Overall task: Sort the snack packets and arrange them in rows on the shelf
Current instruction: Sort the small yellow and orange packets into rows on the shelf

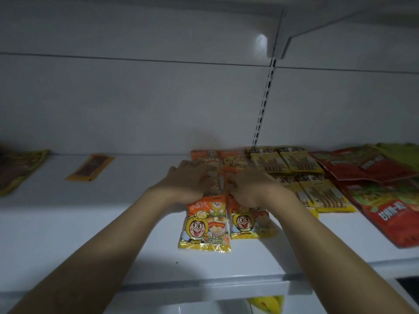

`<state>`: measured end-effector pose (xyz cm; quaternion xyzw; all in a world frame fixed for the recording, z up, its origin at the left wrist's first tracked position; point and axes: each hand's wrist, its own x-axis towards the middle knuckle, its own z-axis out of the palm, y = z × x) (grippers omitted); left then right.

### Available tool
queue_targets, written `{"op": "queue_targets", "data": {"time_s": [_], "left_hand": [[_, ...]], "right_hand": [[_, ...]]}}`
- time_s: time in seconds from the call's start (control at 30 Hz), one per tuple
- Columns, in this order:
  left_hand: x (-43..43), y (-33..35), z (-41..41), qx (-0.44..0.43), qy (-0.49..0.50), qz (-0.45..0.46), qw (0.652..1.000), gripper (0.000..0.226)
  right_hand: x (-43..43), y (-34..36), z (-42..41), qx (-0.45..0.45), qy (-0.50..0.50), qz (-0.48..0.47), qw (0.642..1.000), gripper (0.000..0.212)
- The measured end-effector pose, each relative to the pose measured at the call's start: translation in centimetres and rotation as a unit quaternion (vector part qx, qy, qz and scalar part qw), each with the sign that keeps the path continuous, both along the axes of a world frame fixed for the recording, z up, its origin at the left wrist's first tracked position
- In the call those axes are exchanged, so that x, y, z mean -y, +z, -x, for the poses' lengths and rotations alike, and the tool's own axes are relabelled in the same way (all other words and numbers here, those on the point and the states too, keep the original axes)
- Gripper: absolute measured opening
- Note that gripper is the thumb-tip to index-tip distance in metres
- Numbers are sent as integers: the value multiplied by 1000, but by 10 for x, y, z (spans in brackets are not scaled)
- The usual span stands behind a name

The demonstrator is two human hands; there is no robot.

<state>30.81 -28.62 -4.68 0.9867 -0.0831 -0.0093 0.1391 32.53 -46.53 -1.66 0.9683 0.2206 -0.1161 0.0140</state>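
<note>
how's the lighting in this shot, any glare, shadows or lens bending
Head view: dim overall, colours muddy; a bright glare spot sits on the bracket up top; a soft shadow lies on the shelf front between the arms; the wide lens bows the shelf edge; the far-left packet is dark and smeared.

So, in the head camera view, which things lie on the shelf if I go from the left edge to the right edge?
On the shelf: dark packet with yellow edge → flat orange-edged packet → orange cartoon packets → yellow packets → red packets.
</note>
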Motion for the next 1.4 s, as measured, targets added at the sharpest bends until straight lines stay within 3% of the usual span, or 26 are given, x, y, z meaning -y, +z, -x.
{"op": "queue_targets", "data": {"time_s": [0.23,0.53,0.63,0.77,0.87,1.17,1.4], "left_hand": [[5,-4,19,37,-27,-2,999,37],[18,-15,21,55,-22,10,998,41],[3,-7,0,81,15,32,996,44],[-8,-7,-41,39,74,20,996,46],[0,-19,-57,-37,82,-28,996,45],[5,-27,-58,-41,46,-29,998,44],[-3,-9,-16,26,-18,10,999,49]], "right_hand": [[20,-22,6,31,7,-86,996,41],[23,-12,-1,23,7,-76,997,31],[21,8,-15,62,-3,-118,991,47],[-3,13,-44,92,26,-20,995,48],[-15,5,-56,19,-8,38,999,44],[-8,-8,-57,3,-33,36,999,38],[28,0,-36,126,23,-136,982,43]]}}
